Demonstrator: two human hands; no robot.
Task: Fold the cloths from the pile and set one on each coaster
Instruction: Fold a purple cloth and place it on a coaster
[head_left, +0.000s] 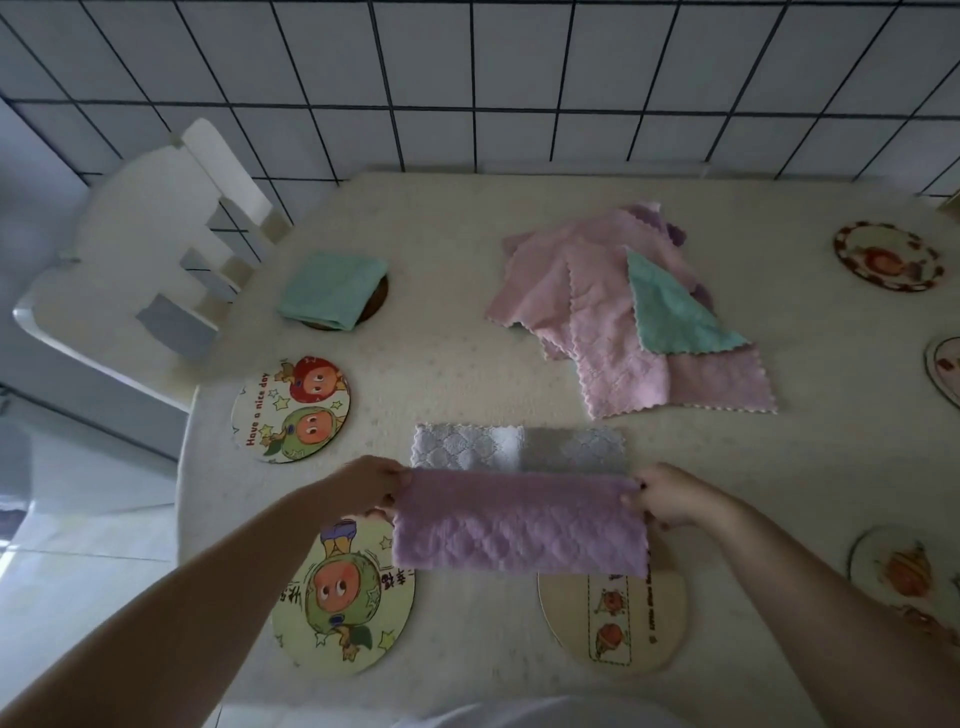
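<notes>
Two hands hold one purple cloth (519, 525) between them: the left hand (371, 483) pinches its left end and the right hand (662, 496) pinches its right end. The cloth is stretched as a band, with its long axis running left to right across the view. Its far part lies flat on the tabletop (457, 364), showing the pale underside, and the near part is lifted and hangs toward the person.

I judge this to be the first fold in progress, with the near edge being brought over the far one. The next move probably goes away from the person, toward the far edge just beyond the hands. Both hands are equally near to it, one at each end.

One green cloth (332, 291) already sits folded on a coaster at the far left. The pile (623, 322) of pink and green cloths lies beyond the purple cloth, apart from it, so the fold has free room on that side.

Bare coasters are close. One coaster (343, 597) lies partly under the left end of the cloth, another (613, 618) under its right end, and a third (290, 410) is left of the cloth. More coasters are at the right side, cut by the frame. The left one seems the easiest target, since it is near the left hand. A white chair (135, 270) stands at the left tabletop edge.
</notes>
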